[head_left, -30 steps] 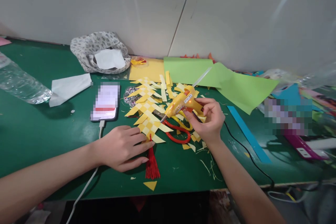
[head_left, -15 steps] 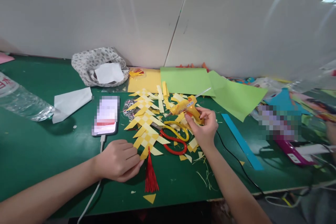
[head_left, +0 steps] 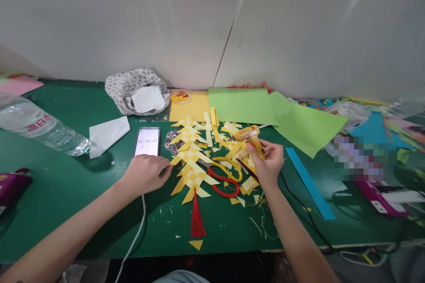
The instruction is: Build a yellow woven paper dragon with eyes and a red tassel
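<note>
A woven yellow paper ornament (head_left: 189, 154) with pointed strips along both sides lies flat on the green table, a red tassel (head_left: 197, 219) at its near end. With thumb and forefinger, my left hand (head_left: 146, 174) pinches the tip of a strip on its left edge. My right hand (head_left: 269, 161) is closed round the handle of a yellow hot glue gun (head_left: 247, 135), which points left above paper scraps. A clear glue stick sticks out of its back. Scissors (head_left: 226, 192) with red and yellow handles lie between the ornament and my right hand, their blades partly hidden.
A phone (head_left: 148, 141) on a white cable lies behind my left hand. A water bottle (head_left: 43, 126) lies at left. Green paper sheets (head_left: 242, 106) and a patterned cloth bag (head_left: 133, 82) line the wall. A blue strip (head_left: 310, 183) and black cord are at right.
My left hand has moved up along the ornament's left edge, from the bottom strips to a higher one. The glue gun stays in my right hand. The view has shifted left.
</note>
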`<act>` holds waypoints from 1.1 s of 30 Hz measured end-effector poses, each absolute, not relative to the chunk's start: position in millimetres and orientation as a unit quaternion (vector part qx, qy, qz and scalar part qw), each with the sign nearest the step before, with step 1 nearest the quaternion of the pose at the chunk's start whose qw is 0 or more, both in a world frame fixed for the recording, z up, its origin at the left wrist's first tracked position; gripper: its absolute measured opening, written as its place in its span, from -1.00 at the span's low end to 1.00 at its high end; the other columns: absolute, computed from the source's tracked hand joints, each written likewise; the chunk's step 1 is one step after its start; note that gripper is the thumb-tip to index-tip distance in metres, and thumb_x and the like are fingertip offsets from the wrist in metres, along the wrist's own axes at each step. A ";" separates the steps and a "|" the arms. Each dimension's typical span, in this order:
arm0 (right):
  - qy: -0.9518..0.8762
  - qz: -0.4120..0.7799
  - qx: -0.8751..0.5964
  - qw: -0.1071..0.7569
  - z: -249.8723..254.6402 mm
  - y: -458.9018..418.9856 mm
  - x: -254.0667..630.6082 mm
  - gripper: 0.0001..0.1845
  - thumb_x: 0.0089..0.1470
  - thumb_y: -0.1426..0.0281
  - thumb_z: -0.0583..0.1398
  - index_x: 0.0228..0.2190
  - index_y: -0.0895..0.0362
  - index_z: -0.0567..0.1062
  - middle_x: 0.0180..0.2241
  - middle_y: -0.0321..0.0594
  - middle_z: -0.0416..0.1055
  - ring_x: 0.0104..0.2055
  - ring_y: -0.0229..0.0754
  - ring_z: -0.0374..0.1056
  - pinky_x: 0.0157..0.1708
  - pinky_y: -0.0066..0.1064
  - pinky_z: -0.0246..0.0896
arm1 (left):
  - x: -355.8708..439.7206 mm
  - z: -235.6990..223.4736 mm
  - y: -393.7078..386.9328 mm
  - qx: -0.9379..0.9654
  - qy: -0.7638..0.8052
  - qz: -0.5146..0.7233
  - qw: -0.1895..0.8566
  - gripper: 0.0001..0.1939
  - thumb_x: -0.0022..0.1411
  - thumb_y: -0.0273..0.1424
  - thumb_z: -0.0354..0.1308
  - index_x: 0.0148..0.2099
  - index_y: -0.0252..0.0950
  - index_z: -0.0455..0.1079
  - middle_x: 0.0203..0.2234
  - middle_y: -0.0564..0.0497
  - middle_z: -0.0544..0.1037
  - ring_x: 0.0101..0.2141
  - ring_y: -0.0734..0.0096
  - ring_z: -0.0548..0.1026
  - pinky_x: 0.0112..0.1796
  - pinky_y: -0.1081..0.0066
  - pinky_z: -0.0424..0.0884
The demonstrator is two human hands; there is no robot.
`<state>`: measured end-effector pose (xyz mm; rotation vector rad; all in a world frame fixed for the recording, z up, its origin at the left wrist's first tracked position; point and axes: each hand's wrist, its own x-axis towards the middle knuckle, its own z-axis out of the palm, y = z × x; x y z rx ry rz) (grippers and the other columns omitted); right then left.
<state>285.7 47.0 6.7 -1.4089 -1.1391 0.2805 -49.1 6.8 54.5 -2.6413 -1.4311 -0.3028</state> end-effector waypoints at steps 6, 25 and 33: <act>-0.502 0.120 -0.608 0.603 8.9 45.2 284.9 -0.54 -0.22 0.23 0.34 -0.44 0.07 0.16 -0.21 -0.15 0.44 -0.14 -0.10 0.40 -0.17 -0.19 0.33 | -44.5 51.5 8.2 -0.888 -0.452 -0.077 -0.026 -0.70 0.30 -0.39 -0.10 -0.32 -0.30 0.46 -0.57 -0.05 0.55 -0.57 0.39 0.49 -0.55 0.49 0.27; -0.559 0.110 -0.611 0.549 15.5 39.9 281.9 -0.55 -0.20 0.19 0.33 -0.51 0.05 0.14 -0.27 -0.19 0.48 -0.22 -0.11 0.42 -0.28 -0.28 0.32 | -44.7 58.2 -20.4 -0.828 -0.560 -0.029 0.024 -0.68 0.34 -0.34 -0.19 -0.18 -0.30 0.38 -0.67 -0.06 0.48 -0.67 0.28 0.45 -0.67 0.49 0.00; -0.605 0.157 -0.603 0.496 24.2 39.7 292.6 -0.55 -0.20 0.18 0.31 -0.54 0.06 0.12 -0.29 -0.20 0.48 -0.23 -0.11 0.41 -0.32 -0.31 0.30 | -50.7 81.8 -65.9 -0.666 -0.617 -0.331 -0.256 -0.72 0.28 -0.17 -0.06 -0.25 -0.25 0.31 -0.72 0.18 0.22 -0.69 0.53 0.15 -0.62 0.55 0.05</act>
